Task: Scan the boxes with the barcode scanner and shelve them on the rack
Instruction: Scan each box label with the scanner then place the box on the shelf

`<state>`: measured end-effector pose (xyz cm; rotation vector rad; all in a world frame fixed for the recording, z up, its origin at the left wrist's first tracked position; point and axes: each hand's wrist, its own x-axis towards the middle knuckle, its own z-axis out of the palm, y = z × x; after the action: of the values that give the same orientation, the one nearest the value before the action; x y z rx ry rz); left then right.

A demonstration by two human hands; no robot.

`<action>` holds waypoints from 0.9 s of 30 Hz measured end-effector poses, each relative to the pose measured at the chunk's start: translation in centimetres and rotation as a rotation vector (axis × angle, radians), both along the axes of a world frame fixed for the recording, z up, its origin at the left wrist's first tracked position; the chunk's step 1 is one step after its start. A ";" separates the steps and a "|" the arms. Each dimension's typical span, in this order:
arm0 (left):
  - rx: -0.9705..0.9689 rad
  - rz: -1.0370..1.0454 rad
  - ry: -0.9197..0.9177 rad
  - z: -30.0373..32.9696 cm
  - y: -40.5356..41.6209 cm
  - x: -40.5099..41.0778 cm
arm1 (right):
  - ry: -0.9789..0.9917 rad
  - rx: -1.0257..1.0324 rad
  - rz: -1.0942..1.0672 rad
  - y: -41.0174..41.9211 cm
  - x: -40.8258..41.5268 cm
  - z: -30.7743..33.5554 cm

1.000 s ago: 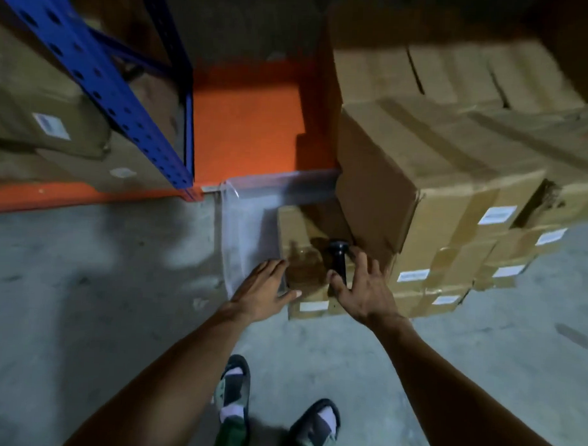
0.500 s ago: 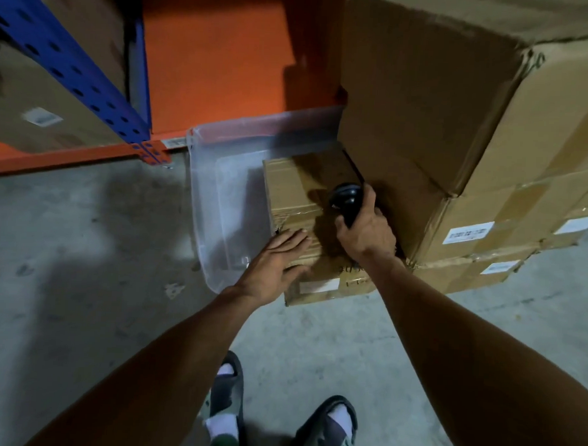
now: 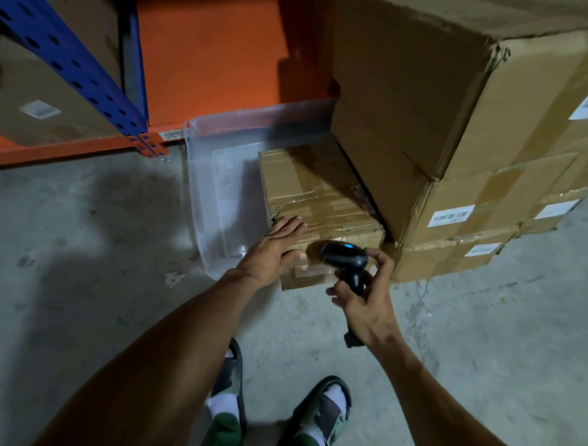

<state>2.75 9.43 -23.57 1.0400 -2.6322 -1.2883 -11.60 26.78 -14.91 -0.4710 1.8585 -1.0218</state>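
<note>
A small taped cardboard box (image 3: 315, 190) sits on the concrete floor in front of me. My left hand (image 3: 273, 250) lies flat on its near left corner, fingers spread. My right hand (image 3: 366, 300) grips the handle of a black barcode scanner (image 3: 344, 256), whose head shows a blue light and hangs over the box's near edge. The rack (image 3: 71, 65), with blue uprights and orange beams, stands at the upper left, and its orange shelf deck (image 3: 208, 49) lies behind the box.
A clear plastic bin (image 3: 220, 200) lies on the floor, touching the small box's left side. A tall stack of large labelled cardboard boxes (image 3: 455, 135) stands against its right side. More boxes sit on the rack at far left. My sandalled feet (image 3: 279, 409) are below.
My right hand has lifted the scanner off the box top and pulled it toward me to the box's near edge. My left hand stays on the box. The view moved closer.
</note>
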 end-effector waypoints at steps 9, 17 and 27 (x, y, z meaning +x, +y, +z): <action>-0.053 -0.014 -0.008 -0.2 0.6 -0.2 | 0.207 0.075 0.017 2.7 4.1 -1.5; -0.059 -0.014 -0.012 -0.6 0.6 -0.1 | 0.226 0.066 -0.031 2.2 4.8 -1.7; -0.025 0.008 -0.072 -0.9 0.5 -0.1 | 0.263 0.092 0.007 1.9 4.1 -1.8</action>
<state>2.63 9.97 -24.51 1.1128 -2.6856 -1.2354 -7.54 28.72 -16.73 -0.5783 2.1246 -0.8985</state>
